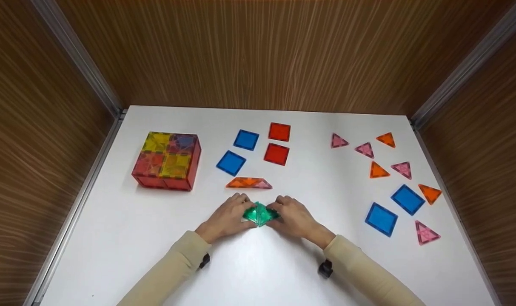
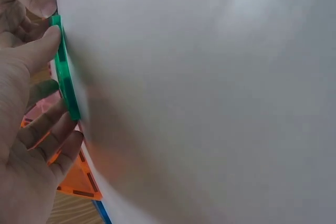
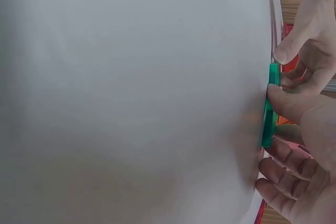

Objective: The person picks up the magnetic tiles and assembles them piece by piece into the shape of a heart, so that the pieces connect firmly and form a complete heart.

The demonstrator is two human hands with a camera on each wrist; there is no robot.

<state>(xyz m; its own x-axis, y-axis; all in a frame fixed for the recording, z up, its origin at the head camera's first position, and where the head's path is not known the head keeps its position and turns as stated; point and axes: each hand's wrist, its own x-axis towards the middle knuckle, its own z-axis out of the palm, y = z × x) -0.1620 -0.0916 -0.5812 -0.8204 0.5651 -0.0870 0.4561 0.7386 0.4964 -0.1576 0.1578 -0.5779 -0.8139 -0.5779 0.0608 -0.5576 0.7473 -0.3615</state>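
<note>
Two green translucent triangular magnetic tiles meet along a seam in the middle of the head view. My left hand (image 1: 229,215) pinches the left green tile (image 1: 251,213) between thumb and fingers. On the other side, my right hand (image 1: 295,216) pinches the right green tile (image 1: 266,215) the same way. Both wrist views show the green pieces edge-on, as a thin strip along the fingertips. Just beyond the hands lies a joined strip of orange and pink triangular tiles (image 1: 245,182). Fingers hide the outer corners of the green tiles.
A box built of red and yellow tiles (image 1: 168,163) stands at the left. Blue squares (image 1: 231,162) and red squares (image 1: 277,154) lie behind the hands. At right are loose pink triangles (image 1: 426,233), orange triangles (image 1: 430,194) and blue squares (image 1: 381,219). Wood-grain panels (image 1: 258,55) enclose the white table (image 1: 258,276).
</note>
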